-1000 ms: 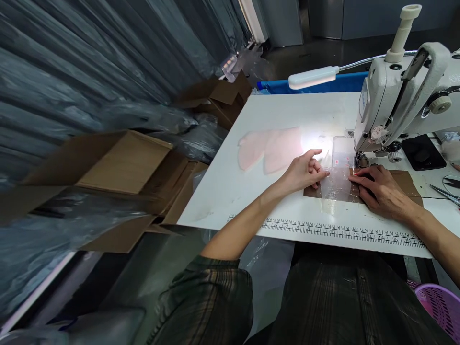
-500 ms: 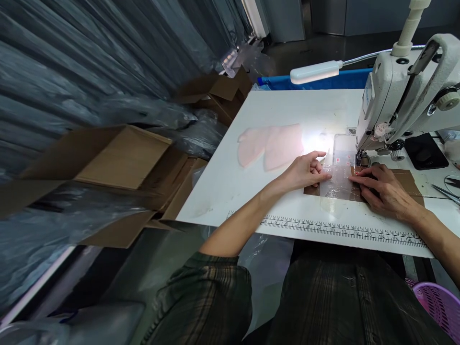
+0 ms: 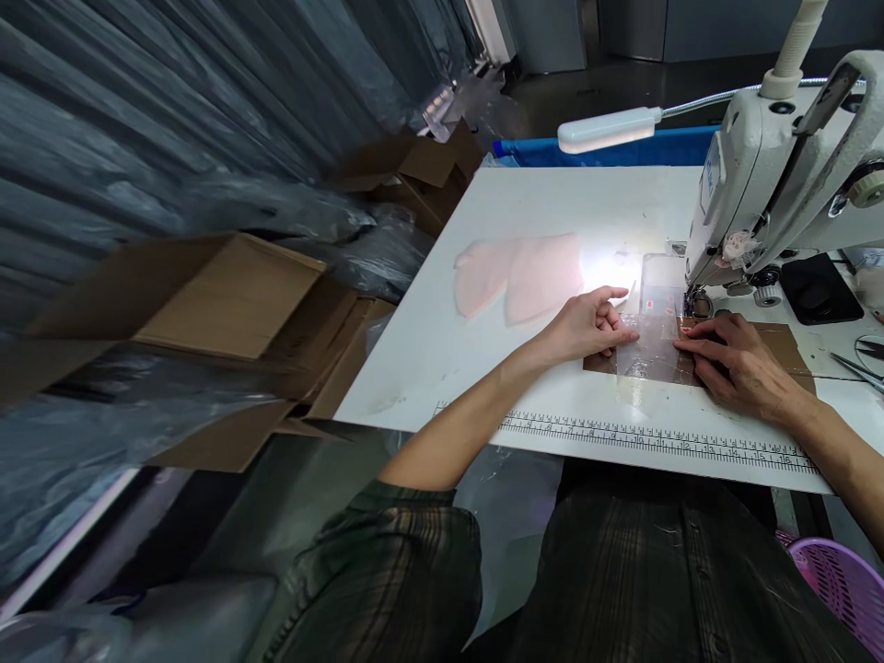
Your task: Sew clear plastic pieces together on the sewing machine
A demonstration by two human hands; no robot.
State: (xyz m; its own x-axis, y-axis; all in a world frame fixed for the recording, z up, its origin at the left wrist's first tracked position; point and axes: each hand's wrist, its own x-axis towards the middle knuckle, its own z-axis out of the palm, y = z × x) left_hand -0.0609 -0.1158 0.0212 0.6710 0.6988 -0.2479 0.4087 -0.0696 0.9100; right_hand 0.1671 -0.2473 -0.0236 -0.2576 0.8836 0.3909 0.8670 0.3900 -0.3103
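White and wide, the counter [image 3: 407, 359] carries a sewing machine [image 3: 738, 175]. Flat pink pieces [image 3: 545, 281] lie left of the sewing machine. Just in front of it is a brown sheet [image 3: 787, 348], its long side going left to right. The right hand [image 3: 736, 359], half open and nearer the sewing machine, rests its fingertips on the sheet. The left hand [image 3: 590, 324] is curled; I can't tell if it pinches the clear plastic [image 3: 645, 357] lying on the sheet between both hands.

View tips a bit: machine [image 3: 742, 184] rides higher and further right, its post [image 3: 793, 55] losing its cap off the top. Lamp [image 3: 608, 131] and pink pieces [image 3: 542, 276] sit higher; near box [image 3: 203, 295] drifts up-left.
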